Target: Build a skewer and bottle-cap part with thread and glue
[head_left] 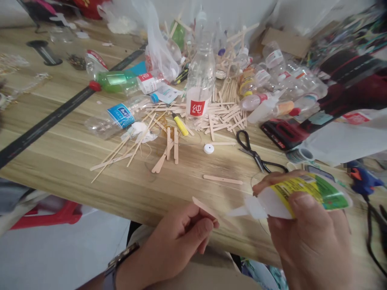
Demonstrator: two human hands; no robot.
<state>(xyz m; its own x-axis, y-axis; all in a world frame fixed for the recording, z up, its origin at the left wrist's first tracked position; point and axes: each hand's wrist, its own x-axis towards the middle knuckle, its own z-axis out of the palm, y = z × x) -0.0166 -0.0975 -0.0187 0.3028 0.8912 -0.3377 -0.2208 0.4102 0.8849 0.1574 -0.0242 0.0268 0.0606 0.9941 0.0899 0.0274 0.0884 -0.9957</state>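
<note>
My left hand (184,237) is closed on a flat wooden craft stick (205,210), pinched near the table's front edge. On the right, my right hand (311,233) grips a white glue bottle (302,193) with a yellow and green label. The bottle lies tilted on its side, its pointed nozzle aimed left at the stick but apart from it. Another craft stick (223,179) rests on the table beyond my hands. A white round cap (208,149) and black-handled scissors (256,155) lie farther back. Several sticks, some joined into a small piece (169,151), sit left of the cap.
A clear bottle (199,84) stands amid a pile of craft sticks (226,117). Several plastic bottles crowd the back. A red and black power tool (284,129) and a blue glue gun (364,179) are at right. Bamboo skewers (113,155) and a black strip (60,114) lie left.
</note>
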